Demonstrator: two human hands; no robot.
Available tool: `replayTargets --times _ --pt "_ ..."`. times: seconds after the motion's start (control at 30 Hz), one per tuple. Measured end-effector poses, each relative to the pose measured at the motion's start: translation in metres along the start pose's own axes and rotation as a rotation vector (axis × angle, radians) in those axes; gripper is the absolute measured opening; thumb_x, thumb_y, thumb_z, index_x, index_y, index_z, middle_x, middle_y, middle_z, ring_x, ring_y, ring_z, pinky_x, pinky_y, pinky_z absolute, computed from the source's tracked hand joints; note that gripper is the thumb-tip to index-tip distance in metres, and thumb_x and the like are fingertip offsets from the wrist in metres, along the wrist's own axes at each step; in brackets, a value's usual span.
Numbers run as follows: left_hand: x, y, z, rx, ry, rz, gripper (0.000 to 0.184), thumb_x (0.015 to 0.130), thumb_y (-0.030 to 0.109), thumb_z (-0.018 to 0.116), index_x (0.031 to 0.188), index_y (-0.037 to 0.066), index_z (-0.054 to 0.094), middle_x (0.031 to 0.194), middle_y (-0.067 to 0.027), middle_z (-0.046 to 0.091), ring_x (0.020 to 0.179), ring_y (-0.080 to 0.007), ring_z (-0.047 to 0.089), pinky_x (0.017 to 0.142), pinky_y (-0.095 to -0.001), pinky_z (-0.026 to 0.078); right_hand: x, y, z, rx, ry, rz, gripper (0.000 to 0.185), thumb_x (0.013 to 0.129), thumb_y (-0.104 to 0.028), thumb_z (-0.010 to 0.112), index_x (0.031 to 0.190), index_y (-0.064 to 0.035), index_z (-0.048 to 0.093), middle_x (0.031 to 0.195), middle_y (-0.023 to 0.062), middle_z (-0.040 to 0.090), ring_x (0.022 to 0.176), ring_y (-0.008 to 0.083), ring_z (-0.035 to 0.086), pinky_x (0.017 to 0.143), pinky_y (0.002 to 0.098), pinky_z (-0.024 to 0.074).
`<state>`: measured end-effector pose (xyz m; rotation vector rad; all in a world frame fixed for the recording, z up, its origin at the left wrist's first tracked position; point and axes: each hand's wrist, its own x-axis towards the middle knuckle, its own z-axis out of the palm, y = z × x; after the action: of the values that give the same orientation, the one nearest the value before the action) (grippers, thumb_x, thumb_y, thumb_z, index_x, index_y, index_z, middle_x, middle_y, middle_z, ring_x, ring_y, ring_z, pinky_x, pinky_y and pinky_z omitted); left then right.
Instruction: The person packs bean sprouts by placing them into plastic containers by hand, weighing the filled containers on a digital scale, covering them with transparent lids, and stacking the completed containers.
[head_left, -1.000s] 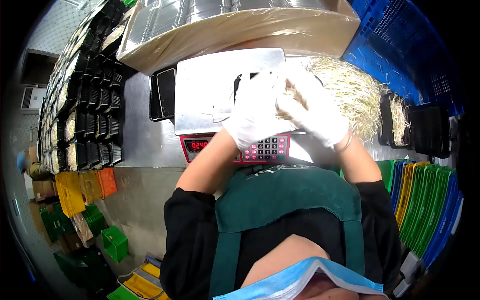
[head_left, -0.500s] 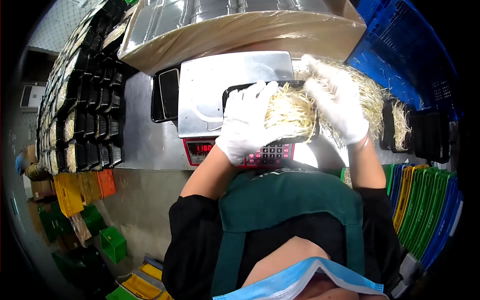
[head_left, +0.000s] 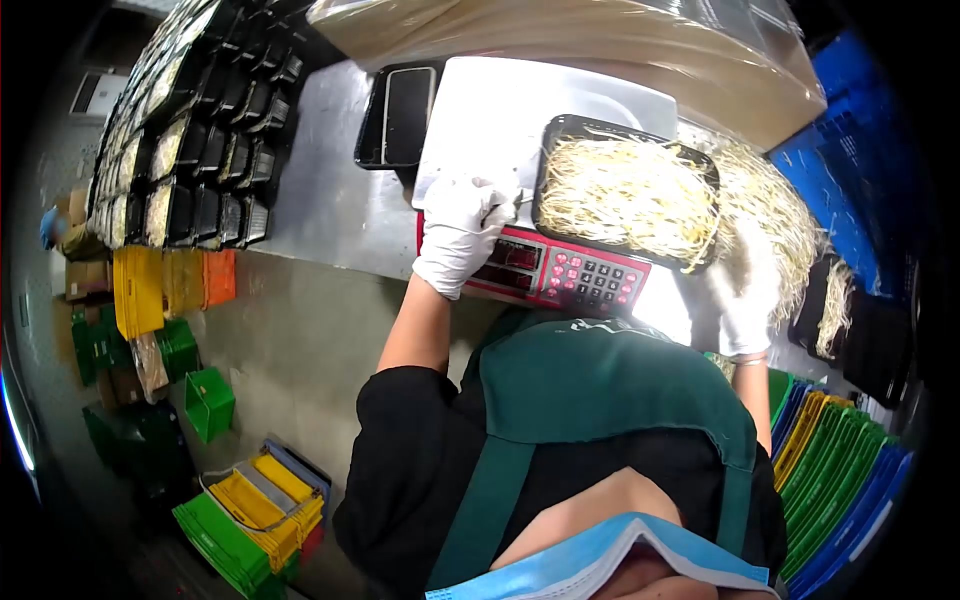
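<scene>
A black plastic tray (head_left: 560,130) full of pale bean sprouts (head_left: 630,195) sits over the right part of the silver weighing scale (head_left: 550,85). My left hand (head_left: 462,230), in a white glove, is at the scale's front left edge, apart from the tray. Its fingers are curled together; whatever they may hold is hidden. On the right, my gloved right hand (head_left: 745,295) is beside the tray's right end, at the near side of a loose heap of sprouts (head_left: 765,200). Motion smears its fingers. The scale's red keypad panel (head_left: 590,280) faces me.
Stacked filled trays (head_left: 190,160) stand at the left of the metal table (head_left: 320,190). A phone (head_left: 408,115) lies left of the scale. Behind is a plastic-lined box (head_left: 600,40); a blue crate (head_left: 830,150) and a smaller sprout tray (head_left: 830,310) are at right.
Both hands have come off the tray, which now rests on the scale with its sprouts spread out. My left hand moved left, my right hand down toward me. The view has shifted.
</scene>
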<state>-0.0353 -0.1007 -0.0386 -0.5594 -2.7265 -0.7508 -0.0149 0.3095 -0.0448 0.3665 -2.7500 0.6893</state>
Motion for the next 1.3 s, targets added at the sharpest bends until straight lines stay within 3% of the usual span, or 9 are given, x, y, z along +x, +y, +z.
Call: replayTargets --times 0.13,0.33,0.4,0.47,0.87,0.93,1.07,1.17,1.3 --pt "0.002 -0.010 0.012 -0.208 0.157 -0.102 0.010 0.080 0.003 0.065 0.089 0.005 0.063 0.091 -0.0125 0.064 0.075 -0.0216 0.061 0.070 -0.0306 0.050 -0.043 0.010 0.038 -0.550 -0.274 -0.050 0.078 0.073 -0.053 0.067 0.138 -0.0154 0.046 0.143 0.0149 0.040 0.135 0.0370 0.030 0.111 0.0519 0.0175" --pt "0.041 0.061 -0.030 -0.384 0.443 0.186 0.034 0.080 0.008 0.073 0.109 0.002 0.057 0.103 -0.0111 0.060 0.092 -0.0210 0.061 0.085 -0.0340 0.050 0.019 -0.024 -0.014 0.248 0.123 -0.168 0.094 0.065 -0.052 0.076 0.140 -0.0084 0.041 0.144 0.0188 0.038 0.137 0.0339 0.030 0.112 0.0465 0.0215" --pt "0.058 0.077 -0.015 -0.312 -0.224 -0.019 0.045 0.083 0.010 0.063 0.126 0.002 0.050 0.114 -0.0217 0.059 0.102 -0.0350 0.059 0.089 -0.0413 0.047 0.048 -0.061 -0.012 0.388 0.066 -0.241 0.101 0.062 -0.050 0.079 0.142 -0.0041 0.037 0.144 0.0198 0.037 0.137 0.0328 0.030 0.113 0.0447 0.0211" --pt "0.082 0.082 0.009 0.097 -0.064 0.269 0.051 0.079 0.015 0.066 0.126 0.001 0.052 0.114 -0.0223 0.059 0.102 -0.0367 0.058 0.090 -0.0407 0.046 0.081 -0.080 -0.004 0.457 -0.045 -0.303 0.101 0.061 -0.045 0.081 0.142 -0.0034 0.036 0.145 0.0198 0.037 0.135 0.0333 0.033 0.112 0.0434 0.0240" --pt "0.083 0.078 -0.002 -0.244 -0.133 0.345 0.066 0.067 0.017 0.079 0.124 -0.001 0.052 0.115 -0.0215 0.059 0.104 -0.0361 0.058 0.092 -0.0374 0.046 0.099 -0.155 -0.011 0.208 -0.291 -0.207 0.062 0.080 -0.036 0.066 0.126 0.0012 0.049 0.116 0.0212 0.056 0.110 0.0353 0.052 0.096 0.0423 0.0418" --pt "0.074 0.081 -0.030 -0.117 -0.449 0.012 0.072 0.062 0.022 0.082 0.123 -0.001 0.052 0.114 -0.0213 0.059 0.103 -0.0370 0.058 0.092 -0.0387 0.046 0.092 -0.133 -0.009 0.141 0.071 -0.509 0.061 0.080 -0.034 0.065 0.128 -0.0001 0.048 0.116 0.0212 0.056 0.109 0.0357 0.053 0.094 0.0414 0.0430" --pt "0.046 0.045 -0.053 -0.143 -0.143 0.152 0.083 0.055 0.041 0.086 0.117 -0.003 0.053 0.103 -0.0195 0.061 0.092 -0.0356 0.062 0.083 -0.0387 0.050 0.128 -0.096 0.006 0.545 0.164 -0.300 0.046 0.082 -0.042 0.060 0.107 -0.0029 0.060 0.103 0.0174 0.060 0.096 0.0315 0.058 0.084 0.0405 0.0472" --pt "0.045 0.046 -0.059 -0.211 -0.111 0.046 0.084 0.053 0.037 0.088 0.117 -0.004 0.052 0.103 -0.0192 0.060 0.091 -0.0352 0.061 0.082 -0.0386 0.050 0.137 -0.094 0.046 -0.168 -0.413 -0.122 0.053 0.089 -0.041 0.050 0.130 -0.0086 0.052 0.136 0.0123 0.049 0.123 0.0302 0.046 0.099 0.0426 0.0401" --pt "0.045 0.045 -0.060 -0.141 -0.123 0.052 0.085 0.051 0.032 0.089 0.118 -0.005 0.052 0.105 -0.0191 0.060 0.092 -0.0346 0.061 0.082 -0.0378 0.050 0.105 -0.063 0.061 -0.330 0.019 -0.606 0.046 0.093 -0.035 0.046 0.130 -0.0102 0.052 0.127 0.0165 0.056 0.116 0.0328 0.052 0.098 0.0404 0.0414"
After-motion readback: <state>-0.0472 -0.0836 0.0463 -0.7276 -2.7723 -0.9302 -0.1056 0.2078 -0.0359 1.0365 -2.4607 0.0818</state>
